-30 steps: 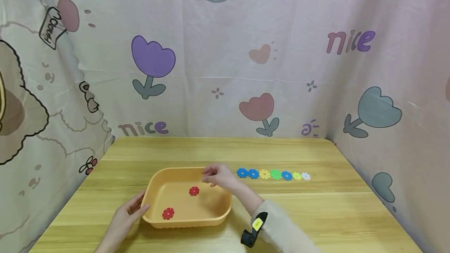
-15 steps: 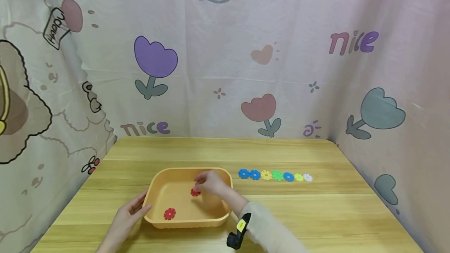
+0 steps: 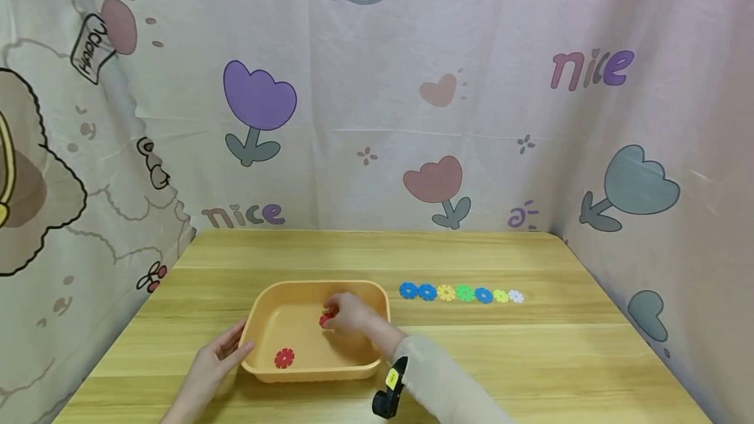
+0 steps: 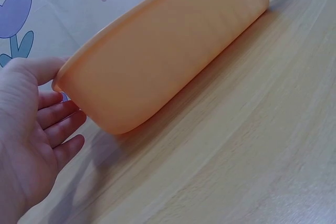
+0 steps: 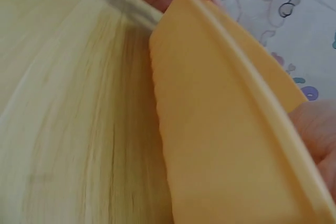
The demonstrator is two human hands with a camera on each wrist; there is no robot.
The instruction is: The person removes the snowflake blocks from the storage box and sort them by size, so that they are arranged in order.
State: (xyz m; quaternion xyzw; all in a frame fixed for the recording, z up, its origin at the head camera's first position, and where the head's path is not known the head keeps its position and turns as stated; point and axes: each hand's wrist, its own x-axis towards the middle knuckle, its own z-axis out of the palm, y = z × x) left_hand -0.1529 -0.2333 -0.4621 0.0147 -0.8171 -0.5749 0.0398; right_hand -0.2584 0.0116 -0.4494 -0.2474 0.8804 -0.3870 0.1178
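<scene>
A shallow yellow-orange plastic basin stands on the table, its outer wall filling much of both wrist views. My left hand holds its left rim, thumb hooked over the edge and fingers along the outside in the left wrist view. Inside the basin, my right hand has thumb and fingertips around a red snowflake disc, which they partly cover. A second red disc lies on the basin floor near the front left. The basin wall hides most of the right hand in the right wrist view.
To the right of the basin, a row of snowflake discs in blue, yellow, green and white lies on the wooden table. A printed curtain hangs behind and on both sides. A small black camera is strapped at the right wrist.
My right hand has come down from the basin's back rim, leftward and into the basin, onto the farther red disc. The left hand keeps its place at the rim.
</scene>
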